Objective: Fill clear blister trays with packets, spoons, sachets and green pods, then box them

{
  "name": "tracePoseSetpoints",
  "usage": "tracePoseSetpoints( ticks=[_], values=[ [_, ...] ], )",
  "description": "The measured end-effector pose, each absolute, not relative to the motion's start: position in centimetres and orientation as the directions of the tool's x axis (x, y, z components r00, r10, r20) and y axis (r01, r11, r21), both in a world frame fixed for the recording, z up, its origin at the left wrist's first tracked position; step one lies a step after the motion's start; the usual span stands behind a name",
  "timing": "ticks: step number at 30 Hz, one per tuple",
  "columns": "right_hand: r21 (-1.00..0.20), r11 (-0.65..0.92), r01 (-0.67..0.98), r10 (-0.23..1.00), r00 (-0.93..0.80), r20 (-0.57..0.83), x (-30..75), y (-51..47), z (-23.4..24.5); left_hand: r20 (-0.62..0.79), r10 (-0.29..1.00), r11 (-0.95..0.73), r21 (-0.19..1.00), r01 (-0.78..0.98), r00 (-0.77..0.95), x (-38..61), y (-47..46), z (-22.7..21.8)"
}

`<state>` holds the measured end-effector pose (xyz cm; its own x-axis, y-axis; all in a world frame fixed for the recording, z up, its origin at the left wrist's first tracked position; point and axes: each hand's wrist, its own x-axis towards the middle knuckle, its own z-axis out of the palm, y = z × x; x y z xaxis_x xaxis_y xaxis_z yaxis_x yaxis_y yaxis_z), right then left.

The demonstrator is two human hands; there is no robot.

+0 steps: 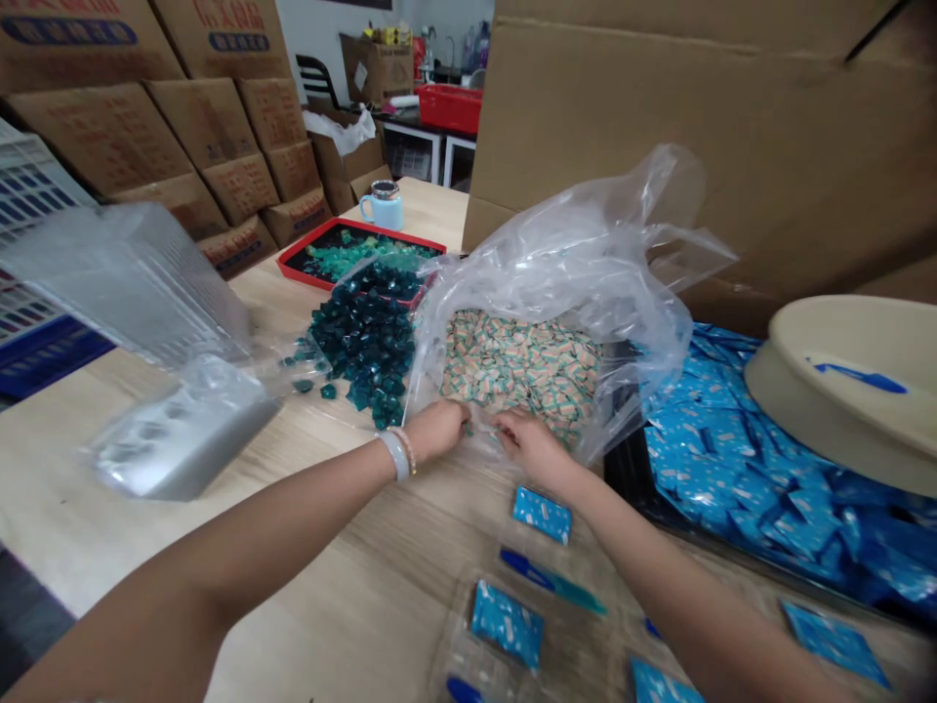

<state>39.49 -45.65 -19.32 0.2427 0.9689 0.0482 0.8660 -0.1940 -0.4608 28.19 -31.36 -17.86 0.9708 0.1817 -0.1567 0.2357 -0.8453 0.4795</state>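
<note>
A large clear plastic bag (556, 259) lies open on the table, filled with many small flat pieces (523, 366) patterned in pink, green and cream. At its near edge my left hand (437, 428) is closed, fingers pinched on the plastic. My right hand (538, 447) pinches the same edge a short way to the right. Whether a small piece is also between my fingers is too fine to make out. Left of the bag is a heap of dark teal, glossy chunks (366, 342). A blue printed packet (542, 515) lies just below my right hand.
Clear plastic trays (183, 430) stand at the left. A red-rimmed tray (293, 264) and a blue mug (386, 207) are behind the heap. Blue packets (732, 459) and a cream basin (841, 391) fill the right. A blue-handled tool (552, 581) lies in front.
</note>
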Motion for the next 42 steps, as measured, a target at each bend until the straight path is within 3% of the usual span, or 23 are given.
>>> tracePoseSetpoints(
  ticks=[6, 13, 18, 21, 24, 28, 30, 36, 39, 42],
  values=[
    [-0.468, -0.216, 0.857, 0.968, 0.252, 0.016, 39.7, -47.5, -19.8, -0.125, 0.142, -0.893, 0.411, 0.182, 0.982, 28.2, -32.1, -17.9],
    [-0.364, -0.169, 0.916, 0.985, 0.172, -0.023, 39.0, -48.5, -19.2, -0.089, -0.048, -0.919, 0.394, -0.009, 0.995, 26.4, -33.2, -17.4],
    [-0.472, -0.25, 0.845, 0.948, 0.314, 0.06, 41.3, -47.7, -19.3, -0.03, 0.222, -0.801, 0.564, 0.2, 0.975, 27.7, -30.0, -17.4],
    [-0.502, -0.234, 0.833, 0.963, 0.271, 0.001, 42.8, -46.5, -19.3, -0.101, 0.257, -0.778, 0.568, 0.268, 0.961, 29.2, -28.6, -17.6],
    [-0.422, -0.223, 0.879, 0.974, 0.218, -0.06, 43.2, -46.2, -19.3, -0.126, 0.269, -0.794, 0.532, 0.293, 0.955, 29.8, -28.8, -18.2],
    [-0.24, -0.236, 0.941, 0.97, 0.242, -0.003, 42.1, -47.0, -19.0, -0.075, 0.265, -0.812, 0.52, 0.265, 0.961, 29.5, -29.8, -18.8],
    [-0.208, -0.23, 0.951, 0.972, 0.235, 0.0, 41.5, -47.4, -18.9, -0.033, 0.221, -0.832, 0.515, 0.206, 0.975, 29.3, -30.1, -18.9],
    [-0.408, -0.227, 0.884, 0.968, 0.251, 0.005, 42.6, -47.6, -19.2, -0.015, 0.081, -0.859, 0.507, 0.078, 0.997, 28.8, -30.1, -18.4],
    [-0.523, -0.199, 0.829, 0.973, 0.233, -0.002, 43.8, -46.6, -18.9, 0.002, 0.119, -0.834, 0.543, 0.099, 0.993, 28.6, -29.9, -17.9],
    [-0.525, -0.156, 0.837, 0.988, 0.131, -0.086, 44.5, -45.1, -18.5, -0.052, 0.247, -0.779, 0.584, 0.23, 0.968, 28.6, -29.2, -17.4]
  ],
)
